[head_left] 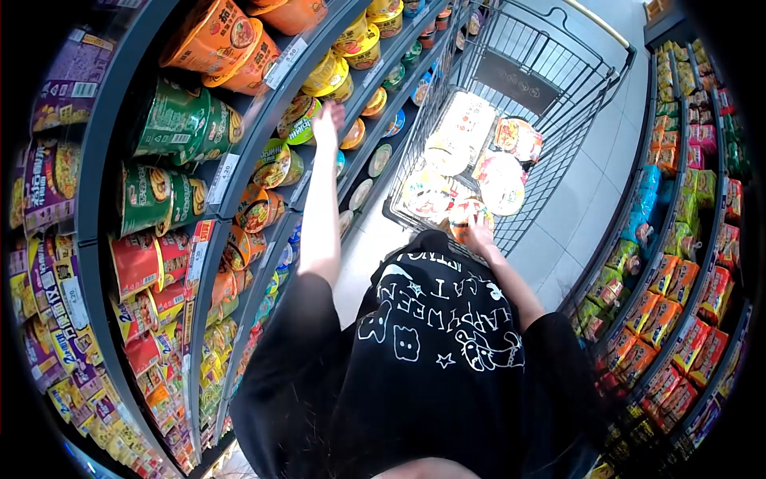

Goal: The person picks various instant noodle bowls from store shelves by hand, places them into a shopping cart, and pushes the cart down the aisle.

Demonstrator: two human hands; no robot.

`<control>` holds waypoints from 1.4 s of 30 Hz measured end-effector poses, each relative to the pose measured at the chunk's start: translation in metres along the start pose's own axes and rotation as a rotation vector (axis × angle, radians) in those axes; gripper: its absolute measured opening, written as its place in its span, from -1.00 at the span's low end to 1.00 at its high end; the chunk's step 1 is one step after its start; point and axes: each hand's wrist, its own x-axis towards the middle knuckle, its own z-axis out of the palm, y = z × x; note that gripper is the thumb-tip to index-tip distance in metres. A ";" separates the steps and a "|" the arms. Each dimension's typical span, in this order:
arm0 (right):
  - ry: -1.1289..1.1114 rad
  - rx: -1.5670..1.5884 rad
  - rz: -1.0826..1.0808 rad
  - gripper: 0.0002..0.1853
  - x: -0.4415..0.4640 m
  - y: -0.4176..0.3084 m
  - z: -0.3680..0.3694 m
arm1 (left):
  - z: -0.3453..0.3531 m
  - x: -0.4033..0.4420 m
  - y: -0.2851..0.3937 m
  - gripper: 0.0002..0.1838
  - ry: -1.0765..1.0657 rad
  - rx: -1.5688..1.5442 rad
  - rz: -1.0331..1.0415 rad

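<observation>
Green noodle cup (298,126), lid facing the aisle, long axis unclear, shelved beside the open, blurred left hand (327,128). Right hand (480,232) touches orange tub (463,218) in cart (520,80), grip unclear. Price tag (222,179): "4.30".

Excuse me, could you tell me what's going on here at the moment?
A person stands between shelves of packaged food. Their left hand, fingers open, is raised by a green tub on the left-hand shelves; whether it touches the tub is unclear. Their right hand is at an orange-red package in the near end of the wire cart, which also holds several other packages.
</observation>
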 end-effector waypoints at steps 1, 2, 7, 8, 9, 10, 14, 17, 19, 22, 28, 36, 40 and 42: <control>0.019 0.013 -0.005 -0.44 -0.001 0.000 -0.001 | 0.004 0.021 0.016 -0.57 -0.006 0.081 -0.043; 0.022 0.015 0.000 -0.44 -0.002 0.000 -0.001 | 0.012 0.037 0.033 -0.52 0.020 0.135 -0.127; -0.074 0.057 0.036 -0.39 0.001 0.009 0.002 | 0.016 0.098 0.041 -0.44 0.020 0.140 -0.311; -0.065 0.073 0.052 -0.35 0.000 0.010 0.003 | 0.018 0.105 0.039 -0.47 0.067 0.143 -0.306; -0.061 0.079 0.068 -0.35 -0.002 0.012 0.004 | 0.020 0.112 0.037 -0.51 0.116 0.147 -0.301; -0.009 0.081 0.063 -0.33 -0.003 0.013 0.008 | 0.020 0.115 0.041 -0.56 0.083 0.031 -0.341; 0.007 0.081 0.077 -0.29 -0.004 0.011 0.012 | 0.013 0.121 0.036 -0.60 0.069 -0.204 -0.304; 0.008 0.097 0.089 -0.32 -0.006 0.010 0.007 | 0.018 0.113 0.027 -0.62 0.062 -0.169 -0.112; 0.038 0.180 0.130 -0.32 -0.006 0.009 0.006 | 0.023 0.079 0.037 -0.65 0.086 -0.126 -0.108; 0.112 0.546 0.119 -0.27 -0.003 0.022 0.001 | 0.018 0.010 0.036 -0.73 -0.107 -0.196 -0.066; 0.287 1.027 0.226 -0.36 -0.028 0.037 -0.036 | 0.037 -0.161 0.001 -0.81 -0.510 -0.059 -0.116; 0.228 1.367 0.408 -0.49 -0.047 0.027 -0.077 | 0.052 -0.229 -0.092 -0.67 -1.212 0.143 -0.339; 0.338 1.257 0.251 -0.53 -0.039 0.040 -0.035 | 0.054 -0.231 -0.116 -0.67 -1.283 0.288 -0.345; 0.354 1.266 0.264 -0.55 -0.040 0.042 -0.031 | 0.058 -0.229 -0.131 -0.67 -1.303 0.367 -0.323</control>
